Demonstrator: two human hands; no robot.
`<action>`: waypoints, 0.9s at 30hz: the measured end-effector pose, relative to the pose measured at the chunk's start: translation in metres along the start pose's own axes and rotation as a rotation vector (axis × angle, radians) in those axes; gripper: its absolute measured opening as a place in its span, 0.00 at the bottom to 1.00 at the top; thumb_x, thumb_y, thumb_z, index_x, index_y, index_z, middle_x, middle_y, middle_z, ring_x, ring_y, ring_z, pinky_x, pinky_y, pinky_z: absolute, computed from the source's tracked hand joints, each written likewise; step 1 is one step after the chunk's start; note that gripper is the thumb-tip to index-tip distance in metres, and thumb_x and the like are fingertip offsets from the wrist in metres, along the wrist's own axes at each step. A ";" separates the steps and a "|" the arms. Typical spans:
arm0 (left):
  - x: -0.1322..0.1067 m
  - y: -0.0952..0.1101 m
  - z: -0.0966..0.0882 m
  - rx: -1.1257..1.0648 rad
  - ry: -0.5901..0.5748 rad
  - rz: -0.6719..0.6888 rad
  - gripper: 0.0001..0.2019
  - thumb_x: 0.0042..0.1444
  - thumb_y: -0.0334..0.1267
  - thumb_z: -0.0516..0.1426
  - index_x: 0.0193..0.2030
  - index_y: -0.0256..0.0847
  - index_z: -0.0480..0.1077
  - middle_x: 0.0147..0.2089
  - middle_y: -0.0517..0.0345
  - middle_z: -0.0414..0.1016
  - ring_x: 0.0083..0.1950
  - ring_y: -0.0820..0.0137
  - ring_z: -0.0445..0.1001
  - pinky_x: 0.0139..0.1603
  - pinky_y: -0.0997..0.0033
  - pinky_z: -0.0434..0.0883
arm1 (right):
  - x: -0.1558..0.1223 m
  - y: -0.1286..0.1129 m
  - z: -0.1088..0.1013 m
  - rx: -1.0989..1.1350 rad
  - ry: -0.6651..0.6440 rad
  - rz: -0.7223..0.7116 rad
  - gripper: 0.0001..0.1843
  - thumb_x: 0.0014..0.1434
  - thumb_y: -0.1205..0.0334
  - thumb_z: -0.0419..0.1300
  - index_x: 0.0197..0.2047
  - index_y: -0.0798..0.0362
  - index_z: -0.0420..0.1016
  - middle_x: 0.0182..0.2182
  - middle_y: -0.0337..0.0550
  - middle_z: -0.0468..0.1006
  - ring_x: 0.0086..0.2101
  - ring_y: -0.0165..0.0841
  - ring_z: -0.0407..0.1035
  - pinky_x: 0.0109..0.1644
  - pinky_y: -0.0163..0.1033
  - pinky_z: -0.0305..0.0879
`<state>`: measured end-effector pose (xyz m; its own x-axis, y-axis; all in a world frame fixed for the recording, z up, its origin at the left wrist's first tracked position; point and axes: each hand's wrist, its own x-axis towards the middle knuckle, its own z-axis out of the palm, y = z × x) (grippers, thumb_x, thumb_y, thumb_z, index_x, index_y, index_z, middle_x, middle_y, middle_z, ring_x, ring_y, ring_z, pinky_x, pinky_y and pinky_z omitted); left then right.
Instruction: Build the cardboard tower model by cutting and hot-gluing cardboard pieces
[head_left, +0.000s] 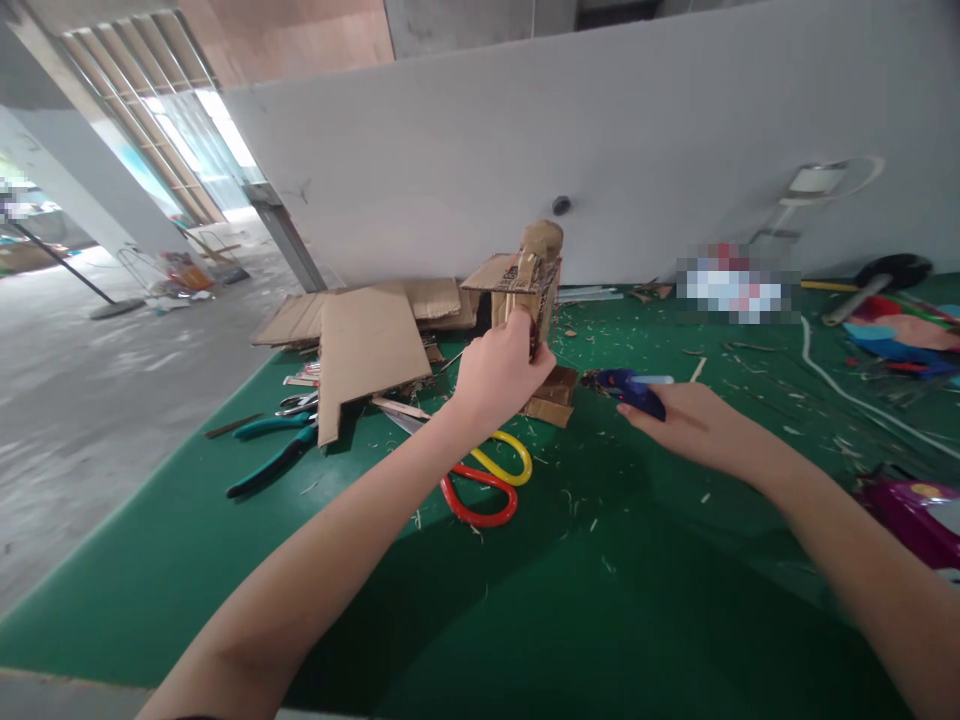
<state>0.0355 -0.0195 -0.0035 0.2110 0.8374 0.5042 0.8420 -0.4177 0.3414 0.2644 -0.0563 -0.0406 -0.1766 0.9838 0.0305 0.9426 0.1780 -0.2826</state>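
Note:
My left hand (504, 365) is closed around the upright part of a small cardboard structure (541, 262), which has a flat flap and a rounded top. A brown cardboard piece (553, 398) lies at its foot, just below the hand. In my right hand (690, 420) is a dark blue hot glue gun (630, 388), with a pale glue stick at its rear. Its nozzle points left toward the cardboard and stays a little apart from it. Scissors with one red and one yellow handle (480, 498) lie under my left forearm, their blades partly hidden.
Flat cardboard sheets (371, 345) and teal-handled pliers (277, 450) lie on the left of the green table (420, 610). Scraps litter the surface. A white cord (832, 385), a purple object (911, 515) and coloured material (900, 335) are at the right. A grey wall (420, 170) stands behind.

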 end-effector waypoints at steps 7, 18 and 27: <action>-0.001 -0.001 0.001 0.019 -0.012 0.010 0.06 0.54 0.39 0.53 0.36 0.39 0.62 0.25 0.55 0.68 0.25 0.66 0.68 0.24 0.68 0.58 | -0.003 -0.004 -0.002 0.209 -0.082 0.086 0.21 0.58 0.41 0.49 0.32 0.52 0.65 0.17 0.37 0.70 0.16 0.30 0.65 0.21 0.35 0.59; 0.009 -0.020 0.003 -0.043 0.029 0.100 0.03 0.57 0.36 0.50 0.37 0.41 0.59 0.30 0.55 0.72 0.29 0.68 0.70 0.27 0.69 0.60 | -0.004 0.039 -0.026 -0.142 0.167 0.031 0.19 0.58 0.45 0.49 0.36 0.51 0.70 0.26 0.45 0.73 0.27 0.39 0.68 0.29 0.41 0.60; 0.021 -0.039 0.008 -0.258 0.010 0.133 0.02 0.57 0.34 0.52 0.35 0.41 0.60 0.31 0.56 0.72 0.32 0.68 0.71 0.31 0.71 0.63 | 0.028 0.025 0.008 -0.455 0.209 0.265 0.26 0.60 0.52 0.46 0.57 0.61 0.59 0.48 0.63 0.66 0.44 0.53 0.67 0.37 0.48 0.63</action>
<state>0.0109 0.0174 -0.0125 0.3048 0.7662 0.5657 0.6532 -0.6004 0.4613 0.2811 -0.0240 -0.0542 0.0987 0.9712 0.2171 0.9824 -0.1299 0.1344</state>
